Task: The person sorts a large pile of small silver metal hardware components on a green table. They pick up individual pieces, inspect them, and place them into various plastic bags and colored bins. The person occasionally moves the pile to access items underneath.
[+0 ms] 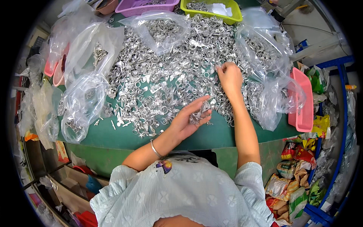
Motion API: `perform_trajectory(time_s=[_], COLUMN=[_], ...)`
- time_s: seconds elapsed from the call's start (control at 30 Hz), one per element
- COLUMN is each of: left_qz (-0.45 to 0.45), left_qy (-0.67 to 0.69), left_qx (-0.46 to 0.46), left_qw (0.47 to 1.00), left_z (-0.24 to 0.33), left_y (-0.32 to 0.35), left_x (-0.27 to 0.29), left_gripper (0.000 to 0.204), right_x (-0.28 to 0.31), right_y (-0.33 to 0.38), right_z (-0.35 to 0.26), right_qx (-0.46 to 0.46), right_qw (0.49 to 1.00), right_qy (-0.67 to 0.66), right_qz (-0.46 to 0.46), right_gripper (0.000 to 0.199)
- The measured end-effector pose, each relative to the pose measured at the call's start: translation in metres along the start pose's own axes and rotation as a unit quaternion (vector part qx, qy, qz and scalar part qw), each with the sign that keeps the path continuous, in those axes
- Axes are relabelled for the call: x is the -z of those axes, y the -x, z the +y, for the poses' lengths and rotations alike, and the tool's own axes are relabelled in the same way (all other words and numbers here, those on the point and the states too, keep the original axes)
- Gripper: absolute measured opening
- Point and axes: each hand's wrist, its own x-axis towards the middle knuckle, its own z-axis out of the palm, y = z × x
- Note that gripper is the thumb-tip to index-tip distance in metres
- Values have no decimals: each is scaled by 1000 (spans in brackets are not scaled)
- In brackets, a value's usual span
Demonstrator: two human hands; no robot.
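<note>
– Where are the metal pieces (204, 45) seen?
– Across the green table (102, 136), where a dense silvery heap is spread, thinned to scattered pieces toward the near edge.

– And in the containers?
– Small metal pieces are held in the purple basket (145, 10) at the far side and, with white paper (222, 10), in the yellow-green basket (230, 20) beside it. More are seen through the crumpled, clear plastic of the left bag (85, 90) and the right bag (270, 98). The far bag (181, 28) is draped over the heap. At the right edge, the long pink tray (305, 98) is partly overlapped by plastic.

– How are the hands placed?
– Apart. Several pieces are held in the cupped fingers of the left hand (184, 124), turned palm inward above the near part of the heap. The right hand (230, 78) is set farther out, its fingers bent down at the pieces; whether one is gripped cannot be told.

– Shapes and textures?
– Shiny rings, flower-like forms and flat bars are mixed together. A smooth metal bangle (154, 148) is worn on the left wrist, above a crinkled pale top (177, 189).
</note>
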Motion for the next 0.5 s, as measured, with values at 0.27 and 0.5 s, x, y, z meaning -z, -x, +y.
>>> perform_trajectory(time_s=[0.27, 0.5], left_qz=[-2, 83], left_qy=[40, -29], left_qx=[-11, 25], left_qw=[999, 996], left_z=[2, 6], left_y=[-7, -27], left_x=[0, -20], left_gripper=[36, 22], right_x=[49, 56], right_y=[85, 101], right_z=[-34, -7], right_qx=[253, 67], right_qw=[950, 947], right_qy=[-178, -306], right_qz=[-38, 74], right_gripper=[14, 13])
